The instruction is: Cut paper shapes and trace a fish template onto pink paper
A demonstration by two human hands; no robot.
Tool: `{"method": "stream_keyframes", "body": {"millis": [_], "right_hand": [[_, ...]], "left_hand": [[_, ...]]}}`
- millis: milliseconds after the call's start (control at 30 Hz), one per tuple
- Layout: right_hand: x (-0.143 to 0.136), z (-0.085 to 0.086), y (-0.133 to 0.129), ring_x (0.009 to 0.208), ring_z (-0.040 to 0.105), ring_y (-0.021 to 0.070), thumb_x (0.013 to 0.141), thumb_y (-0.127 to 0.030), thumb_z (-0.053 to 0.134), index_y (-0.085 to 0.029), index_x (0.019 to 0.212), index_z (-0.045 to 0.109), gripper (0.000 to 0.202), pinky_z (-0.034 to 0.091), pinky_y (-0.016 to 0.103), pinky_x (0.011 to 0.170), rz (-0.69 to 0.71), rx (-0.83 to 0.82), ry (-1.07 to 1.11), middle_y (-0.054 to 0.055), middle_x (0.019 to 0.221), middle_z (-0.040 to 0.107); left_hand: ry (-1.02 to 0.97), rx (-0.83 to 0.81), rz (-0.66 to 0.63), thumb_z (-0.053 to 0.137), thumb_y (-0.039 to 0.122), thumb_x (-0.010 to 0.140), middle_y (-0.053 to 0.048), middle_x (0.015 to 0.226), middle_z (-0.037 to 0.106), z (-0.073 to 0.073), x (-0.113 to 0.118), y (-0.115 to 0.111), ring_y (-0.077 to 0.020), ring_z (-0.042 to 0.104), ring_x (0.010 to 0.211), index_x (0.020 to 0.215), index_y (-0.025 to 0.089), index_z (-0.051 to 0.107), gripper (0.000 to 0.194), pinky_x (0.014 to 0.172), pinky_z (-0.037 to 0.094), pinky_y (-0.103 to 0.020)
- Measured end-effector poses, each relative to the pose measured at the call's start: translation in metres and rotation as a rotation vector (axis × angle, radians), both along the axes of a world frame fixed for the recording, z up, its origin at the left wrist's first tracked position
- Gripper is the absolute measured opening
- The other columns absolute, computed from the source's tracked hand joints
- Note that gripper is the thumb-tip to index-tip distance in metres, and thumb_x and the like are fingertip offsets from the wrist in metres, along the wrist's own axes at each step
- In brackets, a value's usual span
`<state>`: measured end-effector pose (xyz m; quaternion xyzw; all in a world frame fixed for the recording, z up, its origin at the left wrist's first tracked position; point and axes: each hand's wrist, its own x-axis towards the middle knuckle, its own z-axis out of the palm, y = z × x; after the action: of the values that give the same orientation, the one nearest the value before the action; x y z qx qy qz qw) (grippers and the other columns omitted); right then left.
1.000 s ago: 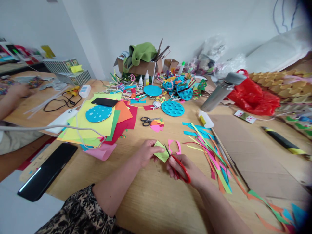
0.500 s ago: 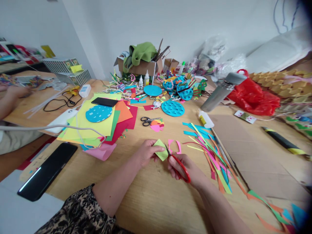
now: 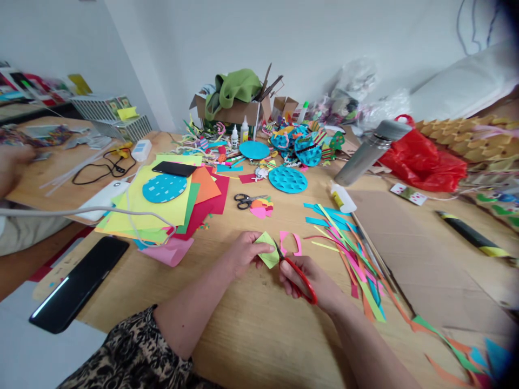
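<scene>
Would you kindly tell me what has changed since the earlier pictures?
The green paper has turned slightly clockwise in the left hand. At far left, a co-worker's hand has moved toward the picture's left edge. Nothing was visibly taken up or let go: the right hand keeps the red-handled scissors. The black-handled scissors lie as before.

Small lime-green paper piece [image 3: 271, 259], roughly four-sided, held cornerwise — red-handled scissors [image 3: 303, 277] just at its right edge, dark blades pointing up and left, handle loops toward lower right.
</scene>
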<state>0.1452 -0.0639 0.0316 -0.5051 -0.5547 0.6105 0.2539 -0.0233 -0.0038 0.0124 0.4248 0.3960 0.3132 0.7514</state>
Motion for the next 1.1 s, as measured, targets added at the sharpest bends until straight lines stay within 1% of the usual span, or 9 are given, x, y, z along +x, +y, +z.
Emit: {"method": "stream_keyframes", "body": {"millis": [233, 333, 500, 667, 833, 1100], "right_hand": [[0.001, -0.004, 0.0, 0.04, 0.045, 0.0082, 0.078, -0.073, 0.053, -0.018, 0.061, 0.05, 0.057, 0.033, 0.021, 0.04, -0.005, 0.018, 0.002, -0.001, 0.049, 0.053], [0.001, -0.005, 0.001, 0.04, 0.045, 0.0082, 0.077, -0.073, 0.053, -0.018, 0.062, 0.05, 0.058, 0.033, 0.021, 0.04, -0.016, 0.008, 0.003, -0.001, 0.048, 0.052], [0.001, -0.005, 0.0, 0.041, 0.046, 0.0079, 0.077, -0.074, 0.053, -0.017, 0.064, 0.051, 0.058, 0.034, 0.02, 0.041, -0.016, -0.001, 0.005, -0.001, 0.05, 0.054], [0.002, -0.009, 0.0, 0.041, 0.046, 0.0079, 0.078, -0.072, 0.054, -0.017, 0.065, 0.052, 0.057, 0.034, 0.02, 0.041, -0.011, 0.003, 0.02, -0.001, 0.05, 0.054], [0.001, -0.009, 0.0, 0.04, 0.045, 0.0075, 0.077, -0.073, 0.055, -0.017, 0.067, 0.052, 0.057, 0.032, 0.02, 0.04, -0.018, 0.002, 0.022, -0.002, 0.05, 0.054], [0.0, -0.011, 0.001, 0.039, 0.045, 0.0077, 0.074, -0.075, 0.056, -0.017, 0.065, 0.051, 0.058, 0.032, 0.02, 0.039, -0.045, -0.012, 0.014, -0.002, 0.048, 0.053]], "left_hand": [[-0.01, -0.01, 0.01, 0.076, 0.036, 0.058, 0.001, 0.054, 0.055, 0.0, 0.0, 0.0, -0.0071, 0.045, 0.043, 0.066, 0.013, 0.061, 0.029, 0.038, 0.028, -0.02], [-0.018, -0.012, 0.013, 0.074, 0.034, 0.059, 0.002, 0.053, 0.053, -0.001, 0.0, 0.0, -0.0069, 0.044, 0.042, 0.064, 0.014, 0.057, 0.026, 0.038, 0.028, -0.02], [-0.014, 0.001, 0.014, 0.072, 0.033, 0.06, 0.002, 0.053, 0.053, -0.001, 0.0, 0.0, -0.0067, 0.044, 0.042, 0.063, 0.014, 0.056, 0.025, 0.038, 0.029, -0.02], [-0.013, 0.005, 0.019, 0.075, 0.036, 0.058, 0.004, 0.052, 0.052, 0.0, 0.001, -0.001, -0.0062, 0.043, 0.041, 0.063, 0.014, 0.057, 0.029, 0.037, 0.029, -0.019], [-0.015, -0.004, 0.017, 0.074, 0.034, 0.059, 0.002, 0.053, 0.054, 0.001, 0.001, -0.001, -0.0068, 0.045, 0.042, 0.064, 0.014, 0.057, 0.026, 0.038, 0.029, -0.019], [-0.007, -0.019, 0.026, 0.076, 0.035, 0.058, 0.002, 0.055, 0.055, 0.001, 0.001, -0.001, -0.0072, 0.046, 0.043, 0.066, 0.014, 0.058, 0.029, 0.038, 0.028, -0.02]]}}
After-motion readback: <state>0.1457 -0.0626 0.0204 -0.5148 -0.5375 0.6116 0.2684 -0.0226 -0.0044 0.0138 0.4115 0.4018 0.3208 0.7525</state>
